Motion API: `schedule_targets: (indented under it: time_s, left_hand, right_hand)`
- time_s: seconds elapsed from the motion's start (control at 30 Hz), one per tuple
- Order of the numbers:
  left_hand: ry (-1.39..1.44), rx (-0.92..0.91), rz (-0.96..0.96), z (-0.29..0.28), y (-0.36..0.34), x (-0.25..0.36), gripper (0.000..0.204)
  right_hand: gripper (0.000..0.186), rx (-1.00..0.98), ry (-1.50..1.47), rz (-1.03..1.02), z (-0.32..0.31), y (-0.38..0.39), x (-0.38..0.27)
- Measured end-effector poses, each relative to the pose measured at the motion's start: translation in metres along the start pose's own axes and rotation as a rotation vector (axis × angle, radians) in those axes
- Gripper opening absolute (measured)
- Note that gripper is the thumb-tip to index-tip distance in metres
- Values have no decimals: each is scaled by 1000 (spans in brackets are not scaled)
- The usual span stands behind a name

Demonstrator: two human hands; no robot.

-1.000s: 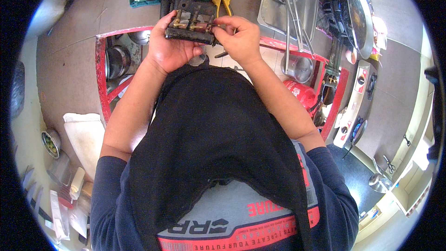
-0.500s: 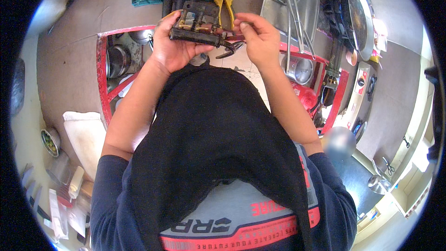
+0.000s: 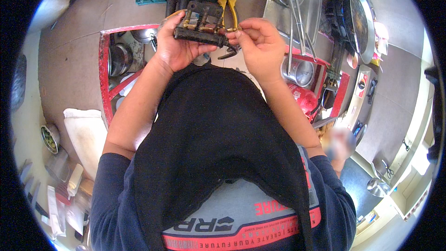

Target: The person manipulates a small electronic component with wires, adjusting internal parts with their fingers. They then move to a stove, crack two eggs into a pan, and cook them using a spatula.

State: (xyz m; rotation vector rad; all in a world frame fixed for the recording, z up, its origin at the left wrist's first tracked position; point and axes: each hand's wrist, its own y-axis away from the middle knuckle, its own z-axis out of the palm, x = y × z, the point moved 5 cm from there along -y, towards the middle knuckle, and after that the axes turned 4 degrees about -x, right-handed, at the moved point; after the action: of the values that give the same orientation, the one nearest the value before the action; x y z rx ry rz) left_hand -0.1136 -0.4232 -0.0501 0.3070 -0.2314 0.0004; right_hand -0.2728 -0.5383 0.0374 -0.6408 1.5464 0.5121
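Left hand (image 3: 179, 49) grips a dark metal valve block (image 3: 200, 30) with brass fittings, fingers closed around its underside, held up in front of the person's chest. Right hand (image 3: 260, 46) pinches a small brass fitting (image 3: 231, 30) at the block's right end, fingertips closed on it. Yellow-handled pliers (image 3: 230, 7) lie on the tabletop (image 3: 74, 42) just beyond. A red metal frame (image 3: 106, 74) stands below the hands.

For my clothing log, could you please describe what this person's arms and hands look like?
Both hands, left hand and right hand, are bare, with no gloves. The forearms are uncovered; dark navy sleeves are pushed up near the elbows. No watch or rings are discernible.
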Motion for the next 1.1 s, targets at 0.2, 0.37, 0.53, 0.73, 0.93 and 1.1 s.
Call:
schedule_targets:
  time_s: [0.2,0.37,0.53,0.73,0.93,1.1]
  left_hand:
    - [29,-12,22,4,0,0,64]
    - [1,19,42,4,2,-2,65]
    - [1,-12,22,1,-2,-1,69]
    - [-18,-23,29,1,-3,-1,70]
    - [-10,-15,25,0,-1,-1,69]
    - [-6,-17,41,-4,-3,-3,69]
  right_hand:
    - [13,-32,287,15,0,1,0]
    - [17,-65,374,-5,2,3,2]
    - [14,-112,446,82,6,7,9]
    - [9,-92,460,73,0,5,6]
    - [8,-2,479,-105,2,0,-10]
    - [9,-51,606,-279,14,-6,-22]
